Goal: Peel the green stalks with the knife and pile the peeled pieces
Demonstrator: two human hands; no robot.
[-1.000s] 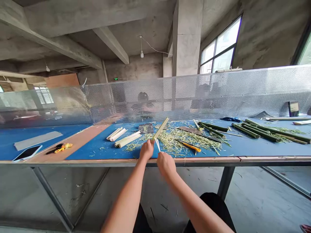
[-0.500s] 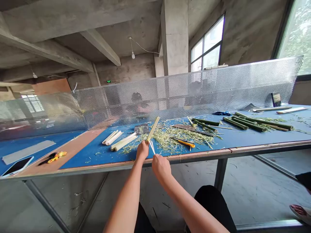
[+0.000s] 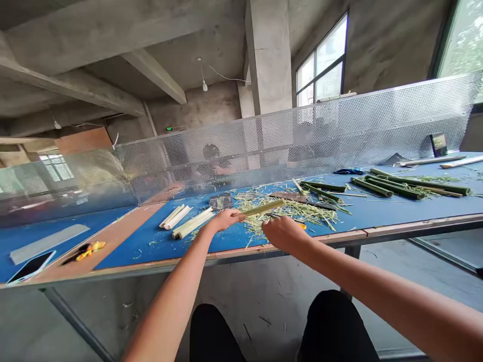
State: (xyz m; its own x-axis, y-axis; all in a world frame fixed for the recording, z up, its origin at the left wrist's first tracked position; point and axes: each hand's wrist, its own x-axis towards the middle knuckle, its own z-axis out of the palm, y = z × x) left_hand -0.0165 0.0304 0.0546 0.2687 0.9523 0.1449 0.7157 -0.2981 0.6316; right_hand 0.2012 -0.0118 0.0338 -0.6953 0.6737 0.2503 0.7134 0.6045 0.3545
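Note:
My left hand (image 3: 228,219) is closed around one end of a split bamboo piece (image 3: 264,207), which points right, nearly level, above the shavings. My right hand (image 3: 281,232) is over the table's front edge with its fingers curled. It covers most of a utility knife (image 3: 303,226), whose orange end and dark tip show on either side of it. Whether the fingers grip the knife or something else is hidden. A heap of thin green bamboo shavings (image 3: 252,221) lies behind both hands. Pale split bamboo pieces (image 3: 192,222) rest left of my left hand.
Green bamboo lengths (image 3: 403,187) lie at the right, near blue-handled scissors (image 3: 349,171). A long dark blade (image 3: 302,200) lies in the shavings beside a dark block (image 3: 221,201). A perforated metal screen (image 3: 320,138) lines the back. A phone (image 3: 32,266) is at far left.
The bamboo piece has swung from steeply upright to nearly level, pointing right. My right hand has moved right, away from my left, to the knife. The white strips between my hands no longer show.

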